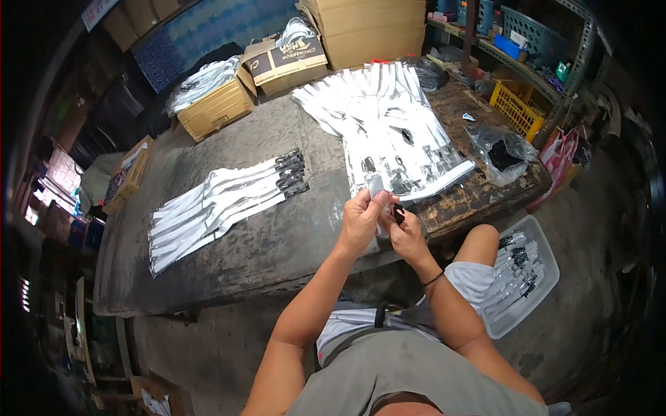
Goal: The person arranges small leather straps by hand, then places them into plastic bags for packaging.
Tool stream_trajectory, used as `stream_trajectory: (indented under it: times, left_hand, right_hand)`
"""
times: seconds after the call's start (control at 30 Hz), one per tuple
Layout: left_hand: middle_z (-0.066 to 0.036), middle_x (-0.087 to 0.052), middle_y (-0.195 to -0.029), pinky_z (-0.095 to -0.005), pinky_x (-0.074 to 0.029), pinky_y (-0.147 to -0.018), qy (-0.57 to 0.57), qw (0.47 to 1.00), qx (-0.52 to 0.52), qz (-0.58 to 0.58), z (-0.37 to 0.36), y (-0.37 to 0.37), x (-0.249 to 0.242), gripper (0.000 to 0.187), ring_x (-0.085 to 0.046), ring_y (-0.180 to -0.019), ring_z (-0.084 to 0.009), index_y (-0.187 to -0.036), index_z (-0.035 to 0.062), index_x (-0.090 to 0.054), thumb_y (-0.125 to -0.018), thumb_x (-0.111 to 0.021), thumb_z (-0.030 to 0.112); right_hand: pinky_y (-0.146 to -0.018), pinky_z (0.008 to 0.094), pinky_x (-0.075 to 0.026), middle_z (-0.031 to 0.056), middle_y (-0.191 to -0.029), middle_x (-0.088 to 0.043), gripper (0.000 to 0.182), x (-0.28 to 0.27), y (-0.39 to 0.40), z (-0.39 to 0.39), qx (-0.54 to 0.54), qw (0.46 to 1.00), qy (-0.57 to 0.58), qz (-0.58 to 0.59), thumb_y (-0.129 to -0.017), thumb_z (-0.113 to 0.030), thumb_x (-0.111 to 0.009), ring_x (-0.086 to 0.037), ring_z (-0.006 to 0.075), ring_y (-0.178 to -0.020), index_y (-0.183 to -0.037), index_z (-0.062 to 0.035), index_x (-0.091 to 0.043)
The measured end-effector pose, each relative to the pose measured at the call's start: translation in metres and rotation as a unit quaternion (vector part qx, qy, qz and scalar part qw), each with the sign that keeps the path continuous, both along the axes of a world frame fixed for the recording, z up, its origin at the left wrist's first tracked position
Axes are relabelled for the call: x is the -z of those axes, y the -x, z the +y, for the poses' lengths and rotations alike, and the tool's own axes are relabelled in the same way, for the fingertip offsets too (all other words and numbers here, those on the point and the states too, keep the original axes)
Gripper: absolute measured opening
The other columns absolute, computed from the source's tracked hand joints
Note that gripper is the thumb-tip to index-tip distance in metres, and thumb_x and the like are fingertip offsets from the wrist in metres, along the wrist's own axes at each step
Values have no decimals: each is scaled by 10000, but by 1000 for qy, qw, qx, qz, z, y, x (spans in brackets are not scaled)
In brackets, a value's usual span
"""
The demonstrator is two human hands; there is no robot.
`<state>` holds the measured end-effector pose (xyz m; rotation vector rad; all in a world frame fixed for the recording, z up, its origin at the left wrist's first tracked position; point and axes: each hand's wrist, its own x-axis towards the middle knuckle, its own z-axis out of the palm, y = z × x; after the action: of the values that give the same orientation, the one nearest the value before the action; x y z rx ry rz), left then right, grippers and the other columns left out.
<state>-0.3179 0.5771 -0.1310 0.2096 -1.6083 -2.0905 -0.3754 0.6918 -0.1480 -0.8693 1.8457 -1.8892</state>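
Observation:
My left hand (362,220) is closed, thumb on top, around the near end of a white strap (374,183) at the table's front edge. Close beside it, my right hand (409,237) has its fingers closed on a small black clip-like piece (398,214), whose exact kind I cannot make out. Just beyond both hands spreads a large pile of white straps (388,125), some with black ends and a plastic sheen. To the left lies a fanned row of similar white straps (222,201), their black ends pointing right.
Cardboard boxes (215,104) holding white straps stand along the table's back. A plastic bag (501,156) lies at the right end, near a yellow crate (517,107) and a shelf (513,59). By my right knee, a clear plastic bin (548,256) holds packed black-ended pieces.

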Motion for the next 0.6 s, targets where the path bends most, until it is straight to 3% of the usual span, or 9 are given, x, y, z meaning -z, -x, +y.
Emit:
stream_trajectory:
  times: [0.07, 0.1, 0.13, 0.2, 0.27, 0.47, 0.57, 0.6]
  left_hand:
    - [-65, -694, -920, -216, -478, -629, 0, 1000, 6, 4, 0, 0, 4, 227, -587, -747, -53, -1005, -13, -646, -978, -570, 198]
    - [-52, -689, -905, -217, -473, -636, 15, 1000, 11, 10, -1, -1, 6, 229, -578, -748, -50, -996, -14, -657, -977, -572, 198]
    - [-38, -683, -891, -218, -467, -643, 30, 999, 16, 16, -1, -3, 8, 233, -569, -750, -47, -988, -14, -668, -976, -574, 198]
    - [17, -640, -802, -219, -431, -631, 79, 997, -1, -16, 2, -6, 7, 245, -523, -723, -37, -941, -2, -702, -956, -609, 223]
    - [42, -600, -725, -219, -405, -592, 128, 991, -6, -37, 9, -5, 5, 248, -490, -679, -31, -918, 8, -708, -945, -627, 241]
    - [66, -443, -594, -261, -341, -515, 204, 978, 3, -49, 21, -5, 7, 253, -392, -589, -45, -890, 13, -695, -935, -636, 255]
    - [39, -626, -783, -211, -460, -663, 233, 956, 58, -168, 17, -17, -2, 241, -548, -723, -54, -1012, 23, -718, -957, -610, 232]
    - [12, -629, -824, -231, -467, -675, 236, 955, 68, -168, 15, -19, -4, 258, -561, -754, -69, -1046, 17, -692, -938, -634, 243]
  right_hand:
    - [-588, 249, -424, 12, -764, -612, 216, -7, 6, 14, -10, 995, -82, 47, -901, -185, -652, -502, 77, -655, -934, 27, -631]
    - [-587, 244, -428, 17, -772, -627, 223, 8, 17, 12, 13, 997, 7, 76, -874, -203, -690, -511, 79, -652, -928, 9, -645]
    - [-627, 253, -452, 21, -776, -639, 224, 1, 27, 19, 2, 999, -2, 35, -871, -221, -696, -543, 94, -679, -935, -10, -659]
    - [-688, 271, -475, 33, -813, -642, 233, -40, 35, 29, 64, 994, -25, 85, -882, -237, -685, -575, 115, -739, -931, -11, -659]
    - [-735, 286, -484, 46, -842, -627, 238, -56, 46, 27, 62, 991, 31, 112, -887, -236, -674, -591, 132, -796, -944, -5, -660]
    - [-684, 264, -477, 64, -841, -630, 208, -88, 56, 29, -34, 989, -18, 142, -865, -168, -686, -583, 107, -773, -923, 27, -643]
    - [-678, 240, -451, 15, -799, -621, 172, -94, 57, 33, -29, 990, 1, 137, -869, -155, -690, -545, 77, -734, -885, -1, -617]
    - [-678, 230, -438, -9, -779, -614, 159, -95, 56, 34, -24, 992, 10, 127, -871, -150, -691, -527, 65, -716, -872, -15, -606]
